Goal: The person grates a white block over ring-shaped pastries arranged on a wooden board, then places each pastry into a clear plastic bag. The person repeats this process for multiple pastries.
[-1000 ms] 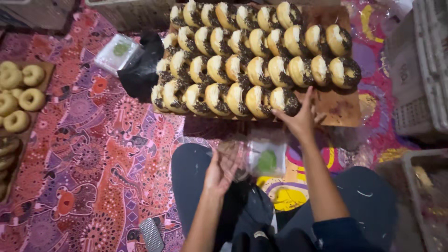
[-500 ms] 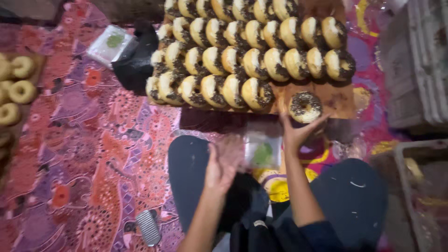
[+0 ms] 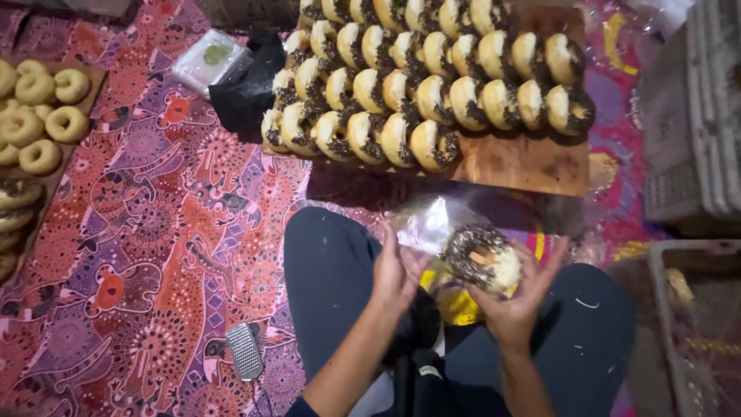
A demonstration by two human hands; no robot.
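Note:
My right hand [image 3: 515, 297] holds a chocolate-sprinkled doughnut [image 3: 480, 257] above my lap. My left hand [image 3: 395, 272] grips the edge of a clear plastic bag [image 3: 432, 222] right beside the doughnut. Ahead of me, a wooden board [image 3: 525, 164] carries several rows of sprinkled doughnuts [image 3: 417, 85] standing on edge. The board's near right part is bare.
Plain doughnuts [image 3: 38, 116] lie on a tray at the left. A small metal grater [image 3: 245, 351] rests on the patterned mat [image 3: 139, 255] by my left knee. A black bag [image 3: 245, 89] and a wrapped pack [image 3: 208, 62] sit behind the board. Grey crates [image 3: 687, 131] stand at right.
My right hand lifted a doughnut off the board's front row and brought it down to my lap. My left hand rose to hold the plastic bag beside it.

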